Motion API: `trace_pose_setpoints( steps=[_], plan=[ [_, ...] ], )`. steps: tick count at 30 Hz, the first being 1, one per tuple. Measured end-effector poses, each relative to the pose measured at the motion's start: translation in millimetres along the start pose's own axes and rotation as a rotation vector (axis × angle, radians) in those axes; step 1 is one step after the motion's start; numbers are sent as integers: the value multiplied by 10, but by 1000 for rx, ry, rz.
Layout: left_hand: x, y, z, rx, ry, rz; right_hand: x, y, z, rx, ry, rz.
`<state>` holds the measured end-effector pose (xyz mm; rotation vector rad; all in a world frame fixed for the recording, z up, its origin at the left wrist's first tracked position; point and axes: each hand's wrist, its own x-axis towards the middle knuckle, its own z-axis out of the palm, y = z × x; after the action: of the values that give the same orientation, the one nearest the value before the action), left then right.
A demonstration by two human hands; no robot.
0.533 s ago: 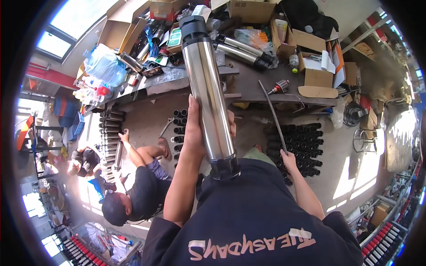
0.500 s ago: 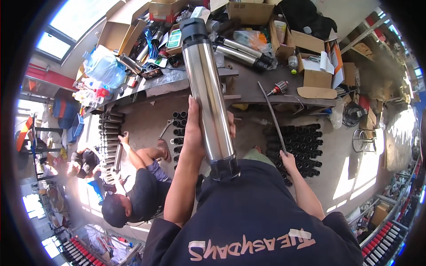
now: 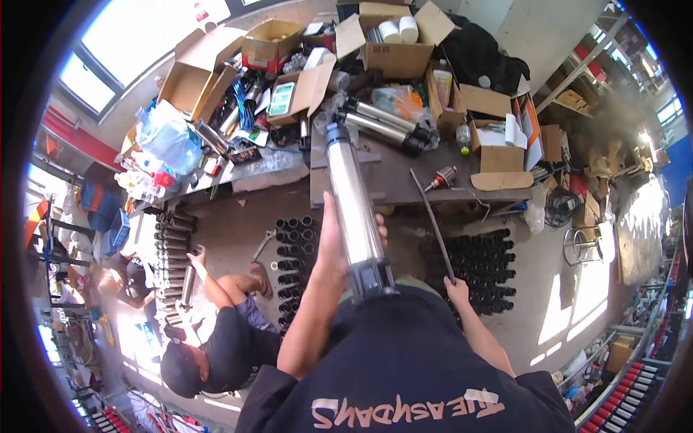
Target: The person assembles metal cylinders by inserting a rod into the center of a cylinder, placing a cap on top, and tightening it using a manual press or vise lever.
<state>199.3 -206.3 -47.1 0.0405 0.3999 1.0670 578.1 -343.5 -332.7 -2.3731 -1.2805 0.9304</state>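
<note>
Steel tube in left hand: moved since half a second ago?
Yes. The long steel tube has dropped away from the camera; its top end now sits lower against the open cardboard box. The left hand grips it.

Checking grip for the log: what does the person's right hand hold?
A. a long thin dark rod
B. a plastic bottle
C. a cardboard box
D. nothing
A: the right hand is closed around the lower end of a long thin dark rod that slants up toward the workbench, while the left hand grips the steel cylinder.
</note>
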Motion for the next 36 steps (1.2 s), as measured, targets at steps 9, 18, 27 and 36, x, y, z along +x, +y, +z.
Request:
trace_pose_setpoints(
  steps=[9, 18, 27, 36],
  plan=[
    [35, 159, -30, 139, 134, -27, 39, 62, 148, 12, -36, 1],
    [29, 168, 14, 261, 233, 41, 21, 64, 189, 38, -64, 71],
    [-14, 122, -58, 100, 175, -6, -214, -430, -70, 36, 35, 96],
    [103, -47, -425, -57, 18, -40, -489, -418, -246, 61, 185, -36]
  ],
)
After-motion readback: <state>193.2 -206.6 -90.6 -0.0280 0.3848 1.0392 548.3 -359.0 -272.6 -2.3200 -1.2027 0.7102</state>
